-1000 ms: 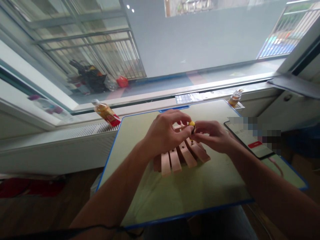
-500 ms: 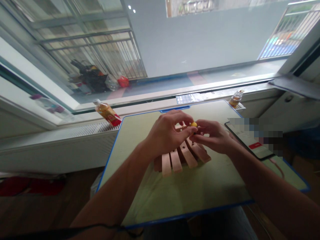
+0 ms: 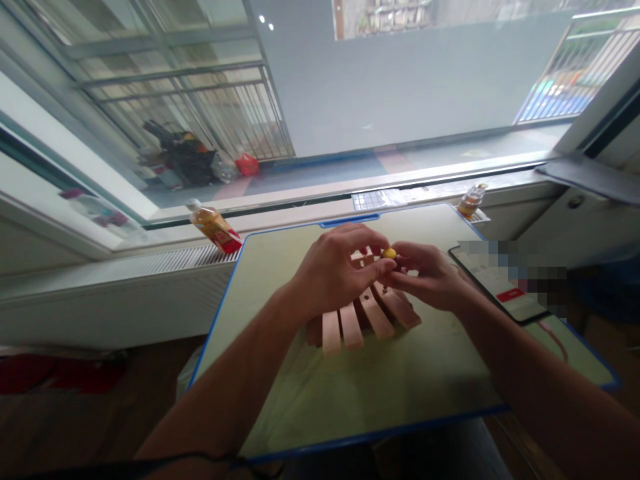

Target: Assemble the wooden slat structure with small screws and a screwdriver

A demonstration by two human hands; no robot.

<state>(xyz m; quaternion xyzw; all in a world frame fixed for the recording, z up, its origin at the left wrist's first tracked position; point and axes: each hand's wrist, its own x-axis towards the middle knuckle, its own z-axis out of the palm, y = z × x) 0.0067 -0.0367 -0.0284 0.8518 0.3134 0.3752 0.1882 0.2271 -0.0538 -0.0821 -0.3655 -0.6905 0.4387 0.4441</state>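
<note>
A small yellow ball (image 3: 389,254) shows between the fingertips of both hands. My left hand (image 3: 335,267) pinches it, with the index finger and thumb meeting at its left side. From the right, my right hand (image 3: 425,272) closes thumb and fingers close beside the ball, around a tiny dark piece that I cannot make out. Under the hands stands a wooden piece with several pale slats (image 3: 353,325), some with dark holes. My left hand covers much of its far side.
The wooden piece stands on a pale green table (image 3: 280,393) with a blue rim. A tablet (image 3: 500,280) lies at the right edge. An orange drink bottle (image 3: 215,227) stands at the left on the sill, another small bottle (image 3: 471,201) behind at the right. A large window rises beyond.
Both hands stay over the wooden piece, and their fingers shift slightly around the yellow ball. The whole view has tilted a little.
</note>
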